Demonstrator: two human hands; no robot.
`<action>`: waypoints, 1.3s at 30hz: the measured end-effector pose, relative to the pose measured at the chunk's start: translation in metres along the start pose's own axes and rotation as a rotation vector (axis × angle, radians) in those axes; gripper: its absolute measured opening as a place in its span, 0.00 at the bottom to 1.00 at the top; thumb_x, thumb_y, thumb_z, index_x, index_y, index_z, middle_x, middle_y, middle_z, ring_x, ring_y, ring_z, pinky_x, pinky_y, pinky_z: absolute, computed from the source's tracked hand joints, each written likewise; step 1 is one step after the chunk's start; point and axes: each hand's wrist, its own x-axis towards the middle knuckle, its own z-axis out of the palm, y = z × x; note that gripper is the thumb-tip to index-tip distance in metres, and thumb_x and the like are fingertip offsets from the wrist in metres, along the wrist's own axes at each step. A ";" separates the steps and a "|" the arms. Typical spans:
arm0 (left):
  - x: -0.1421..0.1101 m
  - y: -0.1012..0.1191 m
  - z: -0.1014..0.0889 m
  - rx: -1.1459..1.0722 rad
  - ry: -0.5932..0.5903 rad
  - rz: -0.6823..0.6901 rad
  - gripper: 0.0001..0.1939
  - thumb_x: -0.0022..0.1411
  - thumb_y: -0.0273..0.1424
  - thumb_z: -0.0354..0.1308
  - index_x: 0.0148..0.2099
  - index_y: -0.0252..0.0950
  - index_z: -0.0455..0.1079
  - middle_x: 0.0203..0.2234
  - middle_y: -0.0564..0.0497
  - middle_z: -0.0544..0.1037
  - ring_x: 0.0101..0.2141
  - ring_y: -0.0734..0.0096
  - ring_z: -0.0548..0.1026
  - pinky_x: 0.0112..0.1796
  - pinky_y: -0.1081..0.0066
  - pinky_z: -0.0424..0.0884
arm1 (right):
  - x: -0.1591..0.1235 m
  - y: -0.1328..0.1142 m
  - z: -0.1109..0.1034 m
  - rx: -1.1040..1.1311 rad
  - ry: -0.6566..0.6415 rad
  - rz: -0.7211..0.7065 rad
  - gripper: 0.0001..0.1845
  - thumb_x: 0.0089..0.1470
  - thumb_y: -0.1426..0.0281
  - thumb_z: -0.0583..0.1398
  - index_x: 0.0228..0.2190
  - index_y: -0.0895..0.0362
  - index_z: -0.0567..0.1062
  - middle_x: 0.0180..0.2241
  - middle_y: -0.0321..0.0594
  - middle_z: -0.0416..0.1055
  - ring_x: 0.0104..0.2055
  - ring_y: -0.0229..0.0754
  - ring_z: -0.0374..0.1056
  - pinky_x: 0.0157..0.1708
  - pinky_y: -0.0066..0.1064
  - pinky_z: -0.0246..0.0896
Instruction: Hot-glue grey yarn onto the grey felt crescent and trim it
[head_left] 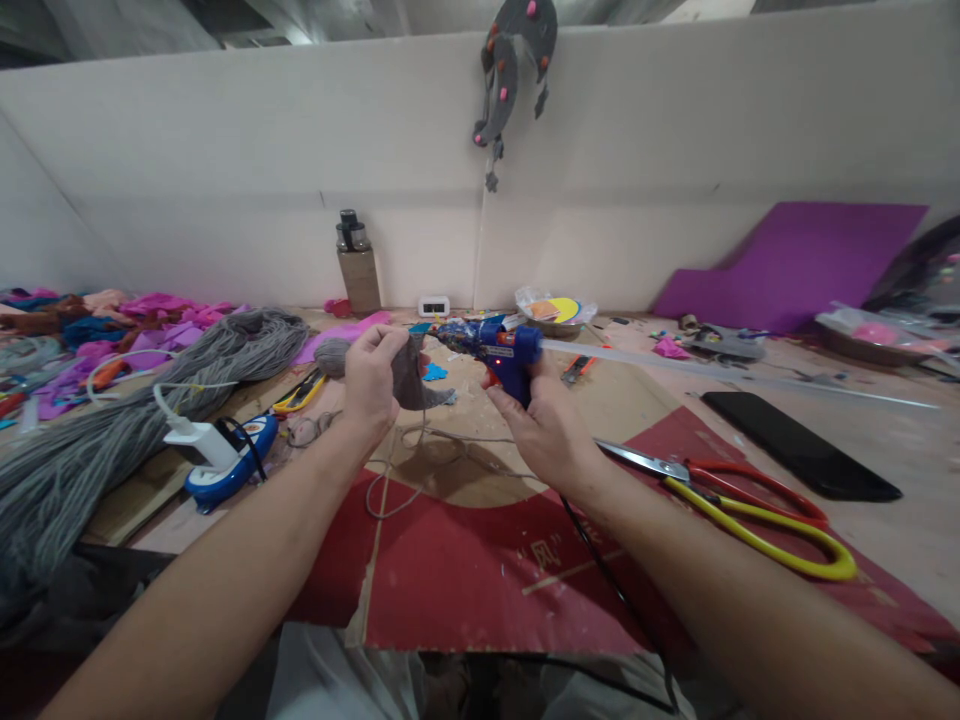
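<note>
My right hand (546,410) is wrapped round the handle of a blue hot glue gun (510,352), whose nozzle points left. A long clear glue stick (697,375) sticks out of the gun's back end. Pinched in my left hand (373,380) is a grey yarn-wrapped crescent-shaped piece (410,378), close to the nozzle; I cannot tell whether they touch. Grey yarn (465,437) trails from that piece down onto the board. Behind my left hand lies a bundle of grey yarn (331,355).
Red-and-yellow-handled scissors (757,510) and a black phone (799,440) lie at the right. A blue power strip (232,470) with a white plug and a grey yarn hank (172,420) are at the left. A bottle (358,265) stands by the wall. The gun's black cord (607,575) drops over the table edge.
</note>
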 end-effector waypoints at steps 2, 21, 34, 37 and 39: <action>0.000 0.000 0.000 -0.006 0.004 0.000 0.09 0.50 0.32 0.63 0.27 0.37 0.64 0.20 0.55 0.74 0.19 0.71 0.73 0.20 0.71 0.72 | 0.000 0.000 0.000 -0.002 0.001 -0.008 0.14 0.59 0.70 0.56 0.48 0.55 0.65 0.43 0.46 0.70 0.43 0.47 0.68 0.48 0.46 0.66; -0.001 -0.004 0.001 0.017 -0.039 -0.004 0.10 0.48 0.33 0.65 0.27 0.37 0.66 0.17 0.56 0.72 0.17 0.72 0.72 0.20 0.72 0.71 | 0.000 -0.003 0.000 -0.038 -0.013 -0.016 0.17 0.58 0.71 0.55 0.50 0.55 0.66 0.43 0.47 0.71 0.44 0.49 0.70 0.49 0.48 0.68; 0.001 -0.003 0.001 0.011 -0.020 -0.012 0.09 0.49 0.31 0.63 0.27 0.37 0.65 0.19 0.55 0.72 0.18 0.71 0.73 0.19 0.72 0.70 | -0.001 0.000 0.000 -0.062 0.007 -0.027 0.16 0.59 0.70 0.56 0.49 0.55 0.65 0.43 0.47 0.71 0.44 0.49 0.69 0.49 0.48 0.67; 0.000 -0.003 0.000 0.022 -0.047 -0.010 0.09 0.49 0.32 0.64 0.27 0.37 0.65 0.19 0.55 0.72 0.17 0.72 0.72 0.19 0.72 0.70 | -0.001 -0.002 0.001 -0.055 0.001 -0.023 0.16 0.58 0.70 0.56 0.49 0.54 0.66 0.43 0.47 0.71 0.44 0.49 0.70 0.48 0.48 0.68; 0.000 -0.002 0.001 0.027 -0.063 -0.016 0.09 0.48 0.32 0.64 0.26 0.37 0.65 0.18 0.55 0.71 0.17 0.72 0.72 0.19 0.72 0.70 | -0.001 -0.002 0.002 -0.050 0.001 -0.022 0.15 0.58 0.70 0.56 0.48 0.54 0.66 0.42 0.46 0.71 0.43 0.49 0.70 0.48 0.47 0.69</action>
